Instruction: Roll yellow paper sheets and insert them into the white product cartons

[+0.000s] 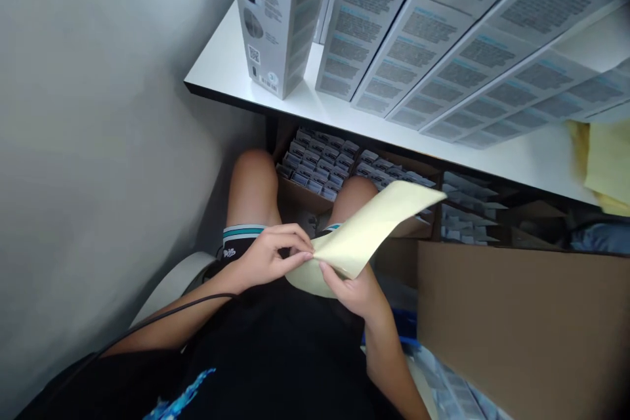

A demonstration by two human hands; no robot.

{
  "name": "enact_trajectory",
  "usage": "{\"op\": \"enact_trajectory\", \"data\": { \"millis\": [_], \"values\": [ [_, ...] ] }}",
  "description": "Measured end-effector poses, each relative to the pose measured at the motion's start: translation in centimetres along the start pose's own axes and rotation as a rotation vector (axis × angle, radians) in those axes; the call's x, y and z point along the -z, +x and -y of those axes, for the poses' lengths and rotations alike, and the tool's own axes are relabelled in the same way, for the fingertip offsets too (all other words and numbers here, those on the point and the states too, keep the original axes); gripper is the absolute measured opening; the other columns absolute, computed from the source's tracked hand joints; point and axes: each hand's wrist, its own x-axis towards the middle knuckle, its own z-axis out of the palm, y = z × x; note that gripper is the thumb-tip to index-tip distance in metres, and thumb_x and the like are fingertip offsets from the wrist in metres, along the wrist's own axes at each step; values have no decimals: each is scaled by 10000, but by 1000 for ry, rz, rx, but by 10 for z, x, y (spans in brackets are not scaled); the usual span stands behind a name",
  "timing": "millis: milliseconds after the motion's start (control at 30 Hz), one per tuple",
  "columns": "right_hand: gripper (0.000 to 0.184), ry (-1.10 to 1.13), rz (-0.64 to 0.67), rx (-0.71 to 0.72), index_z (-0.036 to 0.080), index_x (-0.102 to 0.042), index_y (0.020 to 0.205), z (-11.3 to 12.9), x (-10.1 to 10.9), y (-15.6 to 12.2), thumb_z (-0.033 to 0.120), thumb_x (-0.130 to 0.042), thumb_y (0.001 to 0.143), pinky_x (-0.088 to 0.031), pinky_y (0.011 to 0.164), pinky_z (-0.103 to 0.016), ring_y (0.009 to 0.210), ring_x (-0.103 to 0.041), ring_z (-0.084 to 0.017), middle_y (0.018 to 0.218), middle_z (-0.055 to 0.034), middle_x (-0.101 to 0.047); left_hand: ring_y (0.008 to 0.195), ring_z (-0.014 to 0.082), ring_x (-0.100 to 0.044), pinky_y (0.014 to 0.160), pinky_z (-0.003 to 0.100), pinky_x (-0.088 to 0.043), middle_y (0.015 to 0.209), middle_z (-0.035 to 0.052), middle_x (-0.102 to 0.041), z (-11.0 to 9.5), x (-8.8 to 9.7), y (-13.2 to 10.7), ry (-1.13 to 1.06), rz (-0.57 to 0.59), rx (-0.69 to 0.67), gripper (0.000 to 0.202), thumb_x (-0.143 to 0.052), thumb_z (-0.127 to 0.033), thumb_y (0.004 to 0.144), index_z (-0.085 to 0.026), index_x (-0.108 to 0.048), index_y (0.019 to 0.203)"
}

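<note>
Left hand [266, 256] and right hand [352, 292] were kept close together, both pinched on a pale yellow paper sheet [369, 236] over the lap, center frame | sheet looked light and floppy, so edge grip seemed best tbh | cardboard carton of grey packs [300, 200] was seen past the knees | SilverCrest box [278, 13] was stood on white shelf [221, 52], top of frame

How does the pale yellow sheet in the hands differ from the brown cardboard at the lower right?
The pale yellow sheet is thin and bent, while the brown cardboard panel looks stiff and flat. The sheet is pinched between the left hand and right hand; neither hand touches the cardboard. The cardboard fills far more of the view than the sheet. Both show plain surfaces with no visible print.
</note>
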Motion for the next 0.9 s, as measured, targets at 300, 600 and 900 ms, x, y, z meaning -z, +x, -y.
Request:
{"op": "enact_trajectory", "data": {
  "millis": [300,600,900],
  "values": [
    [386,76,-15,-55,319,-705,1233,-5,-4,-5,182,-653,876,-566,1026,-415,1129,-710,-259,1216,-8,-752,554,97,-546,515,236,-435,834,71,-719,3,-4,-5,-42,-96,26,137,-676,-231,902,-159,-759,821],
    [284,126,-398,-232,249,-792,1037,-41,57,-38,352,-800,772,-616,948,-458,977,-763,-282,1061,-63,-803,727,157,-638,649,255,-508,770,40,-671,15,4,-6,-107,-386,121,216,-651,-298,916,-172,-692,746],
    [654,251,-1414,-17,205,-678,1172,-32,219,-27,308,-908,569,-498,1087,-509,1143,-682,-259,1171,-73,-747,540,141,-533,528,223,-456,589,-14,-551,30,-3,-3,-46,-253,347,440,-648,-595,836,-186,-676,675]
  ]
}}
